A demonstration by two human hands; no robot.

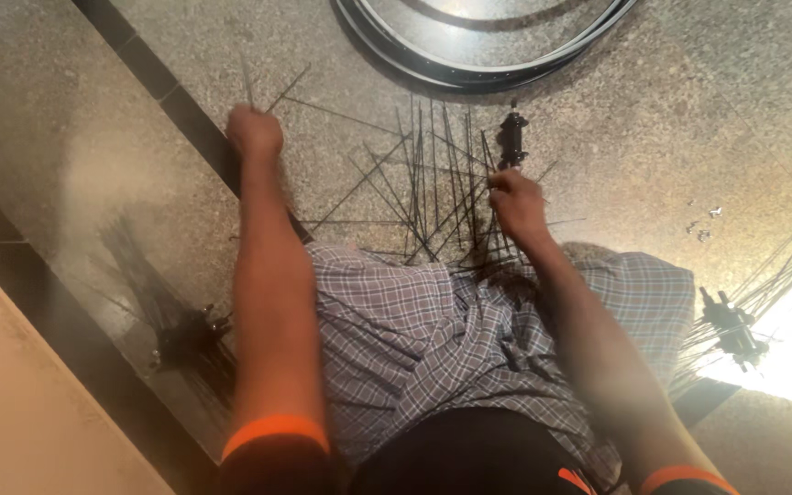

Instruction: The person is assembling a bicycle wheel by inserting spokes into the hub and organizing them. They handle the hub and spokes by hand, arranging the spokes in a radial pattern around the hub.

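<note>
My left hand [254,133] is closed around a few thin black wheel spokes [272,96] that stick up and out from the fist. My right hand [515,203] pinches spokes in a loose pile of black spokes [423,192] spread on the speckled stone floor in front of my plaid-clad knees. A black wheel hub [512,137] stands just beyond my right hand. The pile partly hides under my right fingers.
A stack of black bicycle rims [478,46] lies at the top. A hub with spokes attached [735,325] sits at the right, another spoked hub [185,335] at the left. Small metal bits [703,225] lie right of the pile. A dark floor strip [167,92] runs diagonally.
</note>
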